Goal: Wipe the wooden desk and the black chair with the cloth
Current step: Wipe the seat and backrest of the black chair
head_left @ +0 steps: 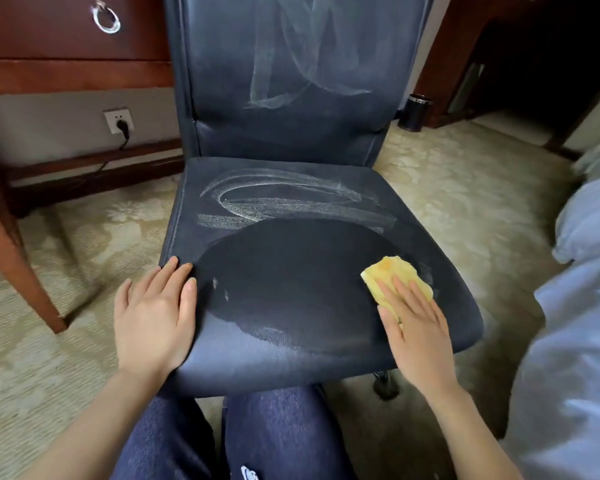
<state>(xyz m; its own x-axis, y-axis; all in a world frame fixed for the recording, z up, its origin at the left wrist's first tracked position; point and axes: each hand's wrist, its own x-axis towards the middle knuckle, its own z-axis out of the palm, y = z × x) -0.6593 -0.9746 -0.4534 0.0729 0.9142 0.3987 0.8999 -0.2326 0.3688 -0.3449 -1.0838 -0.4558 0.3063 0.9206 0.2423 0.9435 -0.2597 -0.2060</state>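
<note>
Right hand [414, 327]: flat, fingers straight, pressing cloth [392, 275] onto chair [291, 271] seat.
Left hand [153, 317]: flat, grasping nothing, on seat across from cloth.

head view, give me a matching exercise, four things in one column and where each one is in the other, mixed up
Things:
1. yellow cloth
2. left hand
3. black plug
4. ring handle

Places:
a. in the wall socket
b. on the wooden drawer
c. flat on the chair seat, front left
d. pressed under the right hand

Pairs: 1-d, 2-c, 3-a, 4-b
</note>
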